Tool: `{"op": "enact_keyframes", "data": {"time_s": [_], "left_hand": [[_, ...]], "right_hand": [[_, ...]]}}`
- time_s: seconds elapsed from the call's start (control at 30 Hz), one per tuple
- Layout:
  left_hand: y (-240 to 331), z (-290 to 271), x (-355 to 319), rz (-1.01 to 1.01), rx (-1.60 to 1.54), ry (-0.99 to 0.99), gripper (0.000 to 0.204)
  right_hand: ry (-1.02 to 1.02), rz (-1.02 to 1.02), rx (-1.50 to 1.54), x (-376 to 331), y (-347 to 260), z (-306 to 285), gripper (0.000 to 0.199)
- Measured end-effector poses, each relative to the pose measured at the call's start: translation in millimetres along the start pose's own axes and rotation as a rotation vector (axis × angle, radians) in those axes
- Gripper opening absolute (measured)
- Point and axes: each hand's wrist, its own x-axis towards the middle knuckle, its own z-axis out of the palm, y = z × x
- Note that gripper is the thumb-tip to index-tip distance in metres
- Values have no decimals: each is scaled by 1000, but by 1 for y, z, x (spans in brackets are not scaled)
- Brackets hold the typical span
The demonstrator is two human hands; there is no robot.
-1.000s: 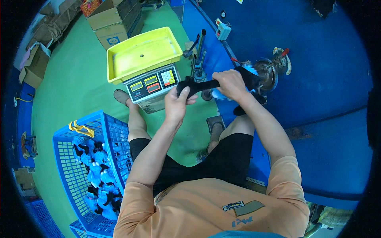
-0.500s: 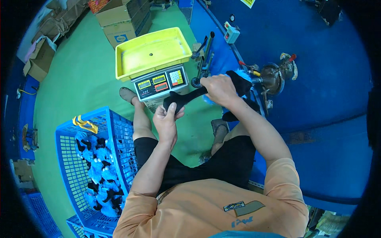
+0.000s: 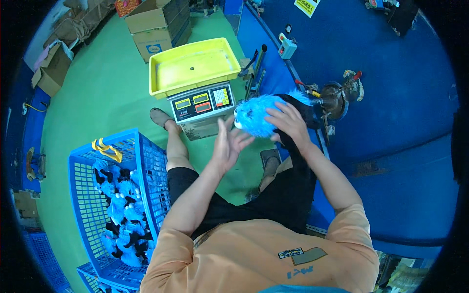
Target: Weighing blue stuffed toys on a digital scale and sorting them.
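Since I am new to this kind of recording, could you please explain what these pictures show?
There is no robot: a person works with bare hands. The view comes from a wide camera worn on the head, looking down, so straight edges look bent. The right hand grips a blue furry toy, near a metal fitting on a large blue panel. The left hand is open near the toy's white eyes; whether it touches is hard to tell. Ahead, a yellow tray sits on a scale, with one small dark thing in it. At lower left, a blue basket holds more blue and black furry toys.
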Motion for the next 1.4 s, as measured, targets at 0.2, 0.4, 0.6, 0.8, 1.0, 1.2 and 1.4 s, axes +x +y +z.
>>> {"op": "enact_keyframes", "data": {"time_s": [0.2,0.4,0.6,0.8,1.0,1.2,1.4], "left_hand": [[5,24,45,119,682,-81,51],[-7,17,39,493,1088,-30,37],[-36,5,63,285,956,74,28],[-59,25,93,207,515,15,37],[-44,18,62,198,905,-99,38],[-21,28,53,169,529,-1,25],[6,41,85,170,967,-2,23]], "right_hand": [[-163,7,-270,-19,12,-31,29],[39,260,-92,30,19,-10,19],[-175,214,239,72,36,17,23],[-446,175,264,94,34,39,33],[-549,303,-393,28,91,-13,33],[-138,74,-298,2,107,-7,34],[-184,148,-320,10,93,8,36]]}}
